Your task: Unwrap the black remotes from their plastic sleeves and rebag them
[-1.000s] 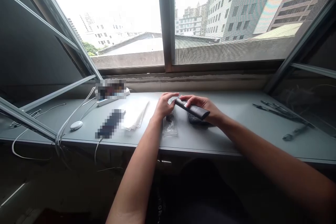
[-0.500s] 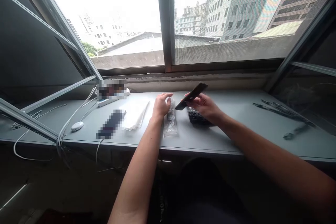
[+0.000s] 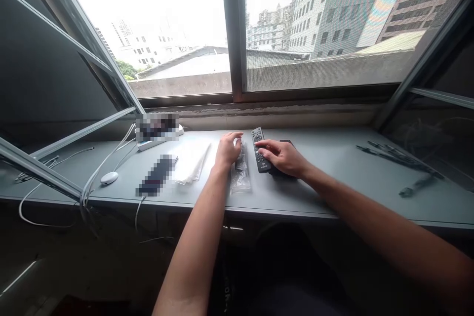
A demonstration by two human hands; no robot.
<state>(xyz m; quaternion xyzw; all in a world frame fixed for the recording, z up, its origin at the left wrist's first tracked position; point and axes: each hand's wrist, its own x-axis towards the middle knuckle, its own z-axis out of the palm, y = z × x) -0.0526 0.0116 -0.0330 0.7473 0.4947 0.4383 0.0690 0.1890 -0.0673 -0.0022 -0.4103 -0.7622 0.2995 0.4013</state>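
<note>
A dark remote control with rows of buttons faces up, its long side angled slightly to the left. My right hand has its thumb and fingers closed at the remote's right side and across its buttons. Under that hand are other dark, flat things, mostly hidden. Just left of the remote is a clear plastic bag with something dark inside. My left hand rests at the bag's upper left, fingers curved and thumb apart, holding nothing that I can see.
Left of my left hand lies a stack of clear plastic sleeves, beside a blurred dark device. White cables, a round white puck and a power strip sit farther left. Dark cables lie right. A window stands behind.
My right hand has lowered and turned the remote control, so its buttons now face up near the table beside the bag. The left hand has stayed in place.
</note>
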